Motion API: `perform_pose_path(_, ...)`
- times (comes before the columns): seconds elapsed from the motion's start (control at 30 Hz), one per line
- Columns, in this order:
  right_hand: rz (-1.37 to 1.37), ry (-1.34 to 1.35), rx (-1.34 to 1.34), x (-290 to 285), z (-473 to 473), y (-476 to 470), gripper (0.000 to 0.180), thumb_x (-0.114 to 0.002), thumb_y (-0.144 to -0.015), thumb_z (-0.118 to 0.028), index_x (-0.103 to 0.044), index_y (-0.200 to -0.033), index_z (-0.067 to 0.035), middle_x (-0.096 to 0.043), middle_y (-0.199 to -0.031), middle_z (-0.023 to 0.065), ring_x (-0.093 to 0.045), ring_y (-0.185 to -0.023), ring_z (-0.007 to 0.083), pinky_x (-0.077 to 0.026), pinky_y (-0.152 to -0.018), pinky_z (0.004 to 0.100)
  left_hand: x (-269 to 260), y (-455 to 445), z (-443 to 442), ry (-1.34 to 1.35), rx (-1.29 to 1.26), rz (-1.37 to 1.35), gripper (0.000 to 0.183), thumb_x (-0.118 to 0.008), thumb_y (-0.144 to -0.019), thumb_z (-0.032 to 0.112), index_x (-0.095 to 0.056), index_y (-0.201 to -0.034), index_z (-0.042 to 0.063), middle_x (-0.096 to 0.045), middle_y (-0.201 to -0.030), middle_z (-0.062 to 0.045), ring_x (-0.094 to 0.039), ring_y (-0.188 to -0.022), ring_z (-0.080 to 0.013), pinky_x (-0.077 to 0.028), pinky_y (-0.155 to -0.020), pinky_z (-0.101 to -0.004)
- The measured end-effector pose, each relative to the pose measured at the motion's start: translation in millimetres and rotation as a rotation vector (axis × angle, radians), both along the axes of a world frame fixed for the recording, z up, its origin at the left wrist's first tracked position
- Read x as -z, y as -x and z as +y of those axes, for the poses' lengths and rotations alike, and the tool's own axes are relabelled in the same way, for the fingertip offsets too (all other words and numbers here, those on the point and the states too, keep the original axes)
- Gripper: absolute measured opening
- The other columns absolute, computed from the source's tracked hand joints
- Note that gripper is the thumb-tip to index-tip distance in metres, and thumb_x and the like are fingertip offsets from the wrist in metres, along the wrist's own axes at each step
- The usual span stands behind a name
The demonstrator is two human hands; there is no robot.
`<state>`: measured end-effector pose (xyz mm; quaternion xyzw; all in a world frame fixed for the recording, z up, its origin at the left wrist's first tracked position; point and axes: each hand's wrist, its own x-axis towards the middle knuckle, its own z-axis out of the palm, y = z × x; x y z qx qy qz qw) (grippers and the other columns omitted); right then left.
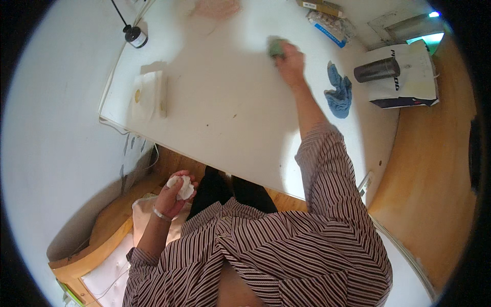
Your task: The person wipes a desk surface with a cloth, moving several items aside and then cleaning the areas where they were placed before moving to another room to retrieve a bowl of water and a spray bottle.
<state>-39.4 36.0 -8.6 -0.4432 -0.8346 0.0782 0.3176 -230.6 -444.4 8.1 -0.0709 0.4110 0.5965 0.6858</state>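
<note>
My right hand reaches far across the white tabletop, its fingers closed around a green cloth or sponge pressed to the surface. That green piece is blurred, so its exact kind is unclear. Off the table's near edge, at the lower left, my left hand grips a crumpled white tissue. To the right of my right forearm lies a rumpled blue cloth. A few small dark specks dot the tabletop in front of me.
A white box, perhaps a tissue box, sits at the left. Behind it stands a dark reed diffuser bottle. At the far right are a clear bag, a cardboard box and a dark cylinder on a white package. A pinkish item lies at the back.
</note>
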Motion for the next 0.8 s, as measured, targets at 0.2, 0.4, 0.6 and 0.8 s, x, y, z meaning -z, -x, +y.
perform_pose_path(0.2, -0.097, 0.199, -0.522, -8.8, -197.1, 38.1, 0.048, -0.071, -0.069, -0.005, -0.060, -0.115, -0.012, -0.059, -0.123, 0.0115, -0.051, -0.117, 0.0344, -0.037, -0.103, 0.0493, 39.5, 15.0, -2.4, 0.041, -0.021, -0.019, 0.031, -0.053, -0.096, 0.011, -0.051, -0.127, 0.006, -0.064, -0.114, -0.012, -0.065, -0.106, -0.0280, -0.055, -0.092, -0.0425)
perform_pose_path(0.4, 0.137, 0.272, -0.251, -51.0, -246.6, -53.9, 0.053, -0.063, -0.067, 0.005, -0.058, -0.119, -0.009, -0.055, -0.124, 0.0130, -0.051, -0.116, 0.0362, -0.036, -0.106, 0.0480, 38.2, 15.0, 17.4, 0.094, 0.047, -0.040, 0.029, -0.052, -0.094, 0.009, -0.052, -0.123, 0.004, -0.063, -0.116, -0.014, -0.066, -0.103, -0.0302, -0.056, -0.091, -0.0437)
perform_pose_path(0.6, -0.128, 0.336, 0.429, -45.1, -296.1, -257.0, 0.056, -0.057, -0.080, 0.002, -0.048, -0.136, -0.005, -0.052, -0.120, 0.0197, -0.054, -0.107, 0.0347, -0.046, -0.093, 0.0466, 73.5, 16.0, 19.9, -0.032, 0.080, -0.187, 0.035, -0.051, -0.094, 0.008, -0.047, -0.127, -0.003, -0.062, -0.118, -0.019, -0.065, -0.106, -0.0333, -0.057, -0.090, -0.0450)
perform_pose_path(0.8, -0.393, 0.465, 0.617, -9.6, -341.9, -185.3, 0.052, -0.054, -0.091, -0.015, -0.041, -0.141, -0.007, -0.043, -0.125, 0.0250, -0.048, -0.114, 0.0382, -0.047, -0.094, 0.0493, 81.7, 15.0, 19.8, -0.013, 0.202, -0.155, 0.040, -0.052, -0.096, 0.014, -0.047, -0.132, 0.000, -0.058, -0.127, -0.018, -0.061, -0.113, -0.0343, -0.052, -0.096, -0.0481)
